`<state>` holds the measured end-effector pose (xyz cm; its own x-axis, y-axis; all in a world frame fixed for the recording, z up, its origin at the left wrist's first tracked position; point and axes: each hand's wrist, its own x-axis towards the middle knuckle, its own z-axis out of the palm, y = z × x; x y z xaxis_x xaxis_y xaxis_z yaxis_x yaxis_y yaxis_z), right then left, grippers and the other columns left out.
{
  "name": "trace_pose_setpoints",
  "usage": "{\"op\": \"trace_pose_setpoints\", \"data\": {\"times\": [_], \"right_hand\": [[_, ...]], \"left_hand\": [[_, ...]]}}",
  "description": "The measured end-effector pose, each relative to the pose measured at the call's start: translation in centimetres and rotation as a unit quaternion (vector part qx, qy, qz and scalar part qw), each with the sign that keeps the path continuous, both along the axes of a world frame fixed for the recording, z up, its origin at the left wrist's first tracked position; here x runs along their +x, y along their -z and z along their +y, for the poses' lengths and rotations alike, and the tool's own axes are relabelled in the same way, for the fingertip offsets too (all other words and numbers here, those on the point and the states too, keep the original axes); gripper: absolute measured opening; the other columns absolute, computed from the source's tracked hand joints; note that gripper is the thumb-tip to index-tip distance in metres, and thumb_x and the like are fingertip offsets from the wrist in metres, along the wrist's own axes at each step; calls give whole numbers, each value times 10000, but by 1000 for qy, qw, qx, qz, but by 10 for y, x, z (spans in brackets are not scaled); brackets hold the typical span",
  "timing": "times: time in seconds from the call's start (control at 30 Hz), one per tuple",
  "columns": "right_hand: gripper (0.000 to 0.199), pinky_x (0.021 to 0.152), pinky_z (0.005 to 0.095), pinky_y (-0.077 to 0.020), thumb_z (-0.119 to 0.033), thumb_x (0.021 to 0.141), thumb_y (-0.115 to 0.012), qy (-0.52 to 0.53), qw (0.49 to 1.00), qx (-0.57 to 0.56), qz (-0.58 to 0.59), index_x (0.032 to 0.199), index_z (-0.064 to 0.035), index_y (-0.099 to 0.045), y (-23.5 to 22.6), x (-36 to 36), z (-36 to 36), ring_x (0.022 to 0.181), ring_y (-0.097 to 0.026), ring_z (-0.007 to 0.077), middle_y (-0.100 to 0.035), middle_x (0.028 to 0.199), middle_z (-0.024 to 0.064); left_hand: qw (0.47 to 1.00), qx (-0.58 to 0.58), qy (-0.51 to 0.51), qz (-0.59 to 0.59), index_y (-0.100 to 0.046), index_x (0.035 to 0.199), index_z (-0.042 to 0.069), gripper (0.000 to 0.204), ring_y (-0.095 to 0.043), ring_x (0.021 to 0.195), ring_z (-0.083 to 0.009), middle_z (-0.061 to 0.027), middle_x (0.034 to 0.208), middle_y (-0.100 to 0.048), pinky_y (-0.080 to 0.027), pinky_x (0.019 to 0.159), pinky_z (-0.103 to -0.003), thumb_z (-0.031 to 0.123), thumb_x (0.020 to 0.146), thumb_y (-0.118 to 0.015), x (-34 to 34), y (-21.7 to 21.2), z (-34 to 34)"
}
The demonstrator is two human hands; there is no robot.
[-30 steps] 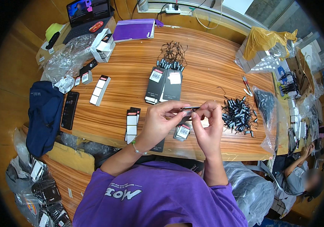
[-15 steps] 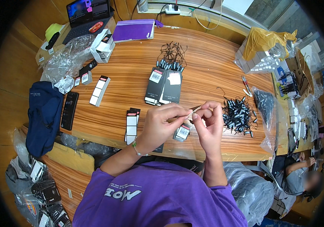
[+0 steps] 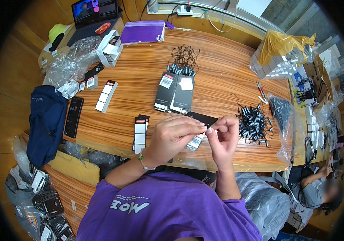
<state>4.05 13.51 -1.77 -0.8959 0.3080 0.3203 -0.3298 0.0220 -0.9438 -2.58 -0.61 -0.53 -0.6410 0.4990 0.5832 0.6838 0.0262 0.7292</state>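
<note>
Raised slightly since the earlier frame, both hands pinch the black hang tag above the bench: left hand and right hand fingers closed on it, long axis running left-right between them.

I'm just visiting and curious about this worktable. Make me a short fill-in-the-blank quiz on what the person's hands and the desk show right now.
1. Both hands, left hand and right hand, hold a flat black ____ between them.
2. The pile of small black clips lies to the person's ____.
3. The open laptop sits at the table's far ____ corner.
4. The person's shirt is ____.

Missing words: tag; right; left; purple
</note>
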Motion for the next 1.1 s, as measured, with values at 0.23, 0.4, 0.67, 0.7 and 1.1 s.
{"op": "trace_pose_setpoints", "data": {"times": [0.23, 0.4, 0.67, 0.7, 1.1], "right_hand": [[331, 636, 211, -439, 50, 777, -598, -6, 995, -79, -54, 1065, 0, -444, -5, -3, 1, 678, -547, 98, -573, 738, 45], [255, 650, 292, -418, -34, 657, -700, 83, 925, 371, 23, 899, 5, -630, -12, -8, 23, 695, -539, 198, -580, 725, 69], [157, 638, 297, -403, -108, 744, -651, 67, 972, 225, 27, 751, 23, -564, 5, -6, 21, 685, -512, 208, -571, 716, 102], [177, 622, 282, -391, -122, 766, -643, 60, 978, 200, 23, 724, 18, -543, 7, -7, 20, 667, -493, 192, -544, 683, 91], [227, 795, 265, -416, -69, 829, -580, -8, 991, 94, -91, 1027, 36, -542, -1, -7, 17, 866, -534, 150, -564, 924, 82]], "left_hand": [[998, 6, 16, -52, -667, 831, 5, 161, -644, 791, -208, -103, 826, -663, -519, 715, -288, -67, 688, -648, -4, 1, 1], [986, 29, 17, -164, -674, 854, -1, 159, -637, 765, -169, -109, 819, -665, -501, 684, -255, -64, 710, -642, -1, 0, -3], [968, 51, 78, -235, -673, 886, 1, 156, -632, 707, -124, -98, 808, -671, -483, 620, -229, 9, 731, -670, -3, -1, 4], [960, 61, 94, -257, -668, 897, -4, 159, -631, 709, -114, -94, 806, -672, -490, 614, -224, 7, 738, -664, -3, 3, 7], [954, 107, 63, -273, -657, 930, -8, 166, -627, 719, -112, -102, 848, -660, -519, 623, -214, -13, 766, -634, -5, 13, 10]]}}
